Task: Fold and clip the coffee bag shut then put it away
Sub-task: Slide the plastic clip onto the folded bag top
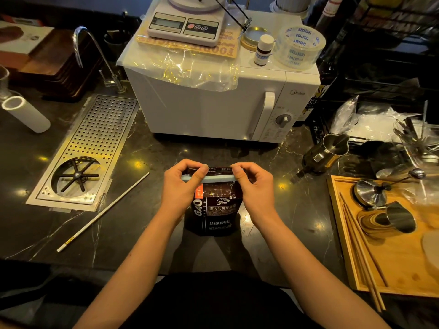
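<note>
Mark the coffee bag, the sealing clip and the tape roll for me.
coffee bag (215, 216): head view, on its printed front panel.
sealing clip (213, 178): head view, middle of the pale bar between the hands.
tape roll (299, 47): head view, on its outer wall.

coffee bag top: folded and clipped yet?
Folded, clip on. The coffee bag stands upright, a pale blue clip across its folded top, left hand and right hand pinching its ends.
</note>
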Action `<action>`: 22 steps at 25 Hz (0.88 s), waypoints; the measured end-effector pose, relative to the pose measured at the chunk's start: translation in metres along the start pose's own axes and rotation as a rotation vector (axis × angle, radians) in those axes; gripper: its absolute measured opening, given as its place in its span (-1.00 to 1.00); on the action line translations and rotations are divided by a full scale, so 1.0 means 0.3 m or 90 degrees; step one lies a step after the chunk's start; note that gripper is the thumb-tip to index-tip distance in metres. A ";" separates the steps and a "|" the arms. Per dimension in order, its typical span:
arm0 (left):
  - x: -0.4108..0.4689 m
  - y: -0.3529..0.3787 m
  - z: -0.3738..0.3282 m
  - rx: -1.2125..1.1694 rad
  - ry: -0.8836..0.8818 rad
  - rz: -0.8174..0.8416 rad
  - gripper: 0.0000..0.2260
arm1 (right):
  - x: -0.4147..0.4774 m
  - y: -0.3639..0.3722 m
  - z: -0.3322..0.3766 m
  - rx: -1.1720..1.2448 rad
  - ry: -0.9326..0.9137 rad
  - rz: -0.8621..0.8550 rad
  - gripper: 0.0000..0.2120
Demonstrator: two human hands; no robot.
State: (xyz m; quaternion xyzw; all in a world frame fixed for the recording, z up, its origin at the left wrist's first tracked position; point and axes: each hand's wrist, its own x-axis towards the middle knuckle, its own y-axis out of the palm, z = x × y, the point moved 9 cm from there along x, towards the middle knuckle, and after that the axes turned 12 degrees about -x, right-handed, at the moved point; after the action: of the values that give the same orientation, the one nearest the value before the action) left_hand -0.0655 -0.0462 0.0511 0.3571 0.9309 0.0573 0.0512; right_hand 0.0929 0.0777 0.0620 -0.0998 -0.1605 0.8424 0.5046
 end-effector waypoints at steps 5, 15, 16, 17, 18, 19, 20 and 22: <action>-0.011 -0.005 0.004 -0.004 0.001 0.000 -0.92 | -0.004 0.002 0.007 -0.021 0.004 -0.047 -0.92; -0.008 -0.009 0.025 -0.038 -0.009 0.018 -0.89 | 0.000 0.010 -0.012 0.076 -0.009 0.025 -0.88; -0.006 -0.007 0.031 -0.035 -0.019 0.030 -0.90 | 0.005 0.010 -0.013 0.083 -0.007 0.046 -0.87; -0.004 -0.006 0.035 -0.031 -0.028 0.040 -0.90 | 0.008 0.009 -0.017 0.089 -0.005 0.067 -0.85; -0.004 -0.007 0.036 -0.028 -0.034 0.046 -0.89 | 0.010 0.008 -0.022 0.091 -0.005 0.085 -0.83; -0.005 -0.007 0.034 -0.025 -0.032 0.048 -0.88 | 0.012 0.006 -0.024 0.087 -0.006 0.095 -0.81; -0.006 -0.008 0.031 -0.024 -0.026 0.046 -0.87 | 0.013 0.005 -0.024 0.078 -0.011 0.094 -0.80; -0.011 -0.011 0.022 -0.024 -0.009 0.033 -0.85 | 0.014 0.002 -0.022 0.057 -0.019 0.070 -0.80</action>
State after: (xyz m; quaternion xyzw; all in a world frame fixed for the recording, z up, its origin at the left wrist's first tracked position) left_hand -0.0642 -0.0504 0.0443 0.3805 0.9197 0.0737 0.0627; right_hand 0.0925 0.0822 0.0555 -0.0730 -0.1247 0.8766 0.4590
